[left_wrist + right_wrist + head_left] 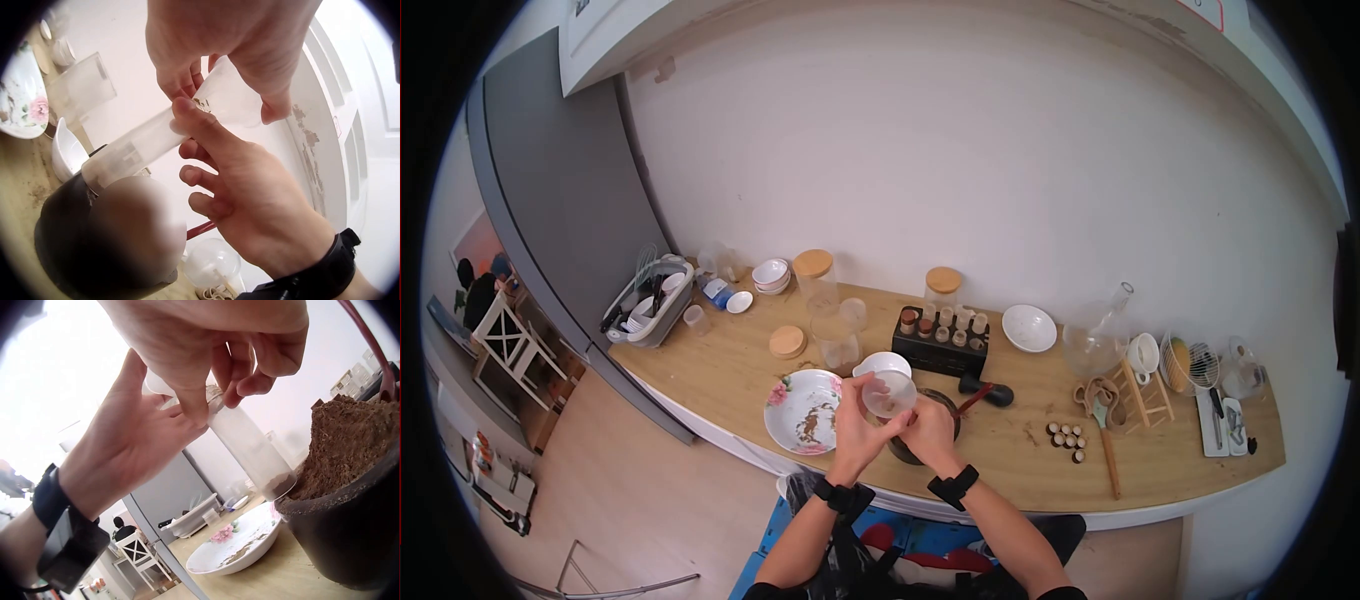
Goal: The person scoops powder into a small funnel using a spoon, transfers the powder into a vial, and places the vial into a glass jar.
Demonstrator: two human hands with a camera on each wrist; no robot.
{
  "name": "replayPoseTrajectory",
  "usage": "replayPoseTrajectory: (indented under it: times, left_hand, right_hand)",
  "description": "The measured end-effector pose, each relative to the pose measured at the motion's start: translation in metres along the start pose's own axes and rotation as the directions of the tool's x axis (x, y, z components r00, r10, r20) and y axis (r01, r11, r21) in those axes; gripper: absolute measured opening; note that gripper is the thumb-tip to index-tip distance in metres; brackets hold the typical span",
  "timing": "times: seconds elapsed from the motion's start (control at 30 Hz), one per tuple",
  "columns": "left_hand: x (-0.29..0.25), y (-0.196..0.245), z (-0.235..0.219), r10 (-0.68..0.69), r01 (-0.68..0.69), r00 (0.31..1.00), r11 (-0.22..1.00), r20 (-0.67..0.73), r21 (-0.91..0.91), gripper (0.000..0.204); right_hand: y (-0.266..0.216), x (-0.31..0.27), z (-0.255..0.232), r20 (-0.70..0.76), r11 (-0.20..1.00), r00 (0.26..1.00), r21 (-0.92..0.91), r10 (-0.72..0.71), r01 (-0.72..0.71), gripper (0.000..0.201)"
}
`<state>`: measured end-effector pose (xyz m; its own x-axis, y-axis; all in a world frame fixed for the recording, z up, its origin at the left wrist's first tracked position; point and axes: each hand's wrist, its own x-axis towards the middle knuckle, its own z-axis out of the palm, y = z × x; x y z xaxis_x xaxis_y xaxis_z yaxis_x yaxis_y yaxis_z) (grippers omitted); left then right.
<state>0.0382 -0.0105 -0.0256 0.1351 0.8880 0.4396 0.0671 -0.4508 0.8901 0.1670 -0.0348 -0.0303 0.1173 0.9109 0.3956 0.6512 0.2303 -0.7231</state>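
Note:
My left hand grips the wide cone of a translucent funnel, which has brown bits inside. Just below it, my right hand pinches the upper end of a clear tube. In the right wrist view brown soil lies at the tube's closed bottom. The fingers hide where the funnel meets the tube. Close by the tube's lower end is a black pot heaped with soil. A red handle sticks up out of the pot.
Left of my hands is a floral bowl with soil scraps, and a white bowl stands behind them. A black rack holds small corked vials. Rightward lie small dark-rimmed caps, a spatula and a large glass flask.

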Motion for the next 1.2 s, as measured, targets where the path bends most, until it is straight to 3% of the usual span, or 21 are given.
replayPoseTrajectory:
  times: [0.13, 0.2, 0.3, 0.37, 0.43, 0.47, 0.53, 0.57, 0.63, 0.77, 0.97, 1.07, 1.2]
  left_hand:
    - [0.0, -0.003, 0.005, -0.008, 0.008, 0.999, 1.0, -0.038, 0.001, 0.072]
    - [0.0, 0.0, 0.006, -0.047, 0.044, 0.998, 0.995, -0.034, -0.088, 0.074]
    - [-0.001, -0.003, 0.003, -0.059, 0.056, 0.998, 0.995, -0.038, -0.077, 0.075]
    - [-0.002, 0.0, 0.002, -0.074, 0.071, 0.996, 0.994, -0.045, -0.081, 0.075]
    - [-0.001, 0.001, 0.002, -0.086, 0.082, 0.995, 0.993, -0.047, -0.085, 0.075]
    - [-0.001, 0.001, 0.002, -0.076, 0.074, 0.997, 0.995, -0.029, -0.067, 0.072]
    - [0.0, 0.001, 0.002, -0.069, 0.069, 0.998, 0.996, -0.008, -0.051, 0.07]
    - [-0.001, 0.002, 0.002, -0.062, 0.062, 0.998, 0.997, -0.006, -0.039, 0.07]
    - [0.001, 0.004, 0.003, -0.05, 0.05, 0.999, 0.998, 0.003, -0.031, 0.071]
    - [0.001, 0.01, 0.005, -0.078, 0.079, 0.997, 0.993, 0.013, -0.085, 0.071]
    - [0.001, 0.006, 0.003, -0.079, 0.08, 0.997, 0.991, 0.013, -0.107, 0.071]
    - [0.002, 0.004, 0.003, -0.078, 0.079, 0.997, 0.992, 0.012, -0.098, 0.071]
    - [0.001, 0.0, 0.005, -0.056, 0.054, 0.998, 0.995, -0.018, -0.082, 0.073]
  right_hand:
    - [0.005, -0.003, 0.007, -0.018, 1.0, 1.0, 0.022, 0.013, -0.012, 0.023]
    - [0.01, -0.007, 0.006, -0.028, 1.0, 1.0, 0.017, -0.01, 0.01, 0.027]
    - [0.0, -0.012, -0.019, -0.024, 0.992, 0.998, 0.114, 0.054, -0.051, 0.038]
    - [0.002, -0.013, -0.041, -0.233, 0.964, 0.97, 0.266, 0.077, -0.013, 0.045]
    - [0.007, -0.01, -0.063, -0.365, 0.913, 0.91, 0.407, 0.197, -0.035, 0.04]
    - [0.012, -0.008, -0.074, -0.363, 0.913, 0.91, 0.406, 0.2, -0.039, 0.04]
    - [0.019, -0.006, -0.091, -0.532, 0.938, 0.819, 0.346, 0.213, -0.019, 0.045]
    - [0.024, -0.009, -0.092, -0.534, 0.939, 0.818, 0.344, 0.216, -0.024, 0.045]
    - [0.044, -0.013, -0.086, -0.421, 0.941, 0.855, 0.275, 0.303, -0.198, 0.048]
    - [0.071, -0.018, -0.063, -0.291, 0.941, 0.902, 0.206, 0.32, -0.267, 0.044]
    - [0.067, -0.002, -0.066, -0.172, 0.981, 0.968, 0.097, 0.182, -0.167, 0.023]
    - [0.061, 0.003, -0.072, -0.215, 0.986, 0.969, 0.138, 0.122, -0.093, 0.024]
    - [0.057, 0.008, -0.083, -0.217, 0.972, 0.962, 0.199, 0.169, -0.126, 0.024]
